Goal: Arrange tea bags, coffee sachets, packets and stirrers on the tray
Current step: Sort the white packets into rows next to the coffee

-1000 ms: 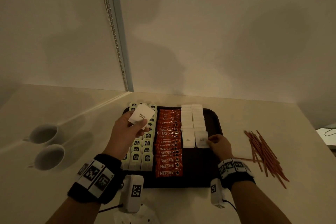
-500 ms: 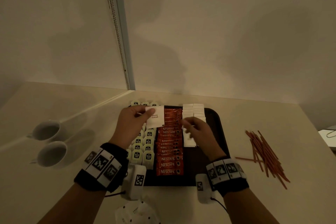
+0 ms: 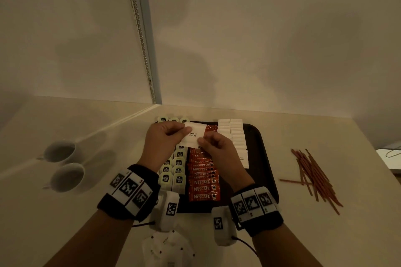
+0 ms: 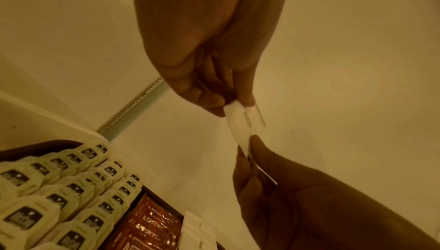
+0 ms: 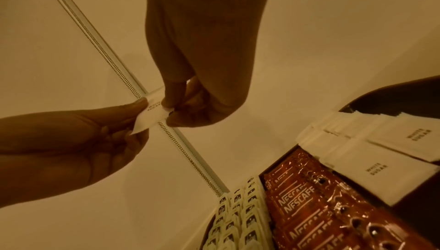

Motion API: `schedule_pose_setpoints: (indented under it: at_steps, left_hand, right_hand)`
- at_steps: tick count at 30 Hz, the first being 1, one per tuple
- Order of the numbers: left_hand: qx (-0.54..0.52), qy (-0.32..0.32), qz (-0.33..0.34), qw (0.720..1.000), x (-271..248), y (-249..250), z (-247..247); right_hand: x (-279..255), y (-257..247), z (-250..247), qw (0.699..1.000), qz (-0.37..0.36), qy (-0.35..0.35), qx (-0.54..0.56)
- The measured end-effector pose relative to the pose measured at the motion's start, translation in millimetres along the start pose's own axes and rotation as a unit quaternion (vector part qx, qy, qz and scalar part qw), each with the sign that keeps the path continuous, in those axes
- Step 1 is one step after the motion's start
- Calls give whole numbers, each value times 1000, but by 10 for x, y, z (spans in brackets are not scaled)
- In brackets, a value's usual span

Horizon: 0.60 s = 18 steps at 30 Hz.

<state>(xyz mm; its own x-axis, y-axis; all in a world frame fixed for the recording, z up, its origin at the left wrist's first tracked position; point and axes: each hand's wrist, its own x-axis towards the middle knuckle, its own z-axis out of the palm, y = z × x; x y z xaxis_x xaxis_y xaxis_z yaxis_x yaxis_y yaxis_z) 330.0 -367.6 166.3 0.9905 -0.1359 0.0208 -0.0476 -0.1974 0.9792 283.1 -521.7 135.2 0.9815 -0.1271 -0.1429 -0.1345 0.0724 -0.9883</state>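
Tray (image 3: 263, 158) holds tea bags (image 3: 173, 171), coffee sachets (image 3: 201, 182), sugar packets (image 3: 236, 136).

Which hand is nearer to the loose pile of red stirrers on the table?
Right. The right hand is over the tray's middle, on the stirrers' side; the left hand is beyond it, over the tea bags.
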Motion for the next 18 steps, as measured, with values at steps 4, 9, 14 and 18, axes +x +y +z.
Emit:
schedule_pose_setpoints:
  at_steps: [4,9,14,18]
  left_hand:
    - [28,-27,-18,999,-50,0,-70]
    - [57,-93,-47,993,-393,-204,-522]
    - [97,-73,-119,985,-821,-774,-1047]
    - [89,-12,-192,977,-1171,-1191,-1395]
  right_hand:
    - [-5,36,-204,999,4,34,-7]
    - [27,378,-793,974,73,162,-138]
    - [-4,911,-1115,937,177,187,-235]
    - [26,1145,-1113,923,207,181,-269]
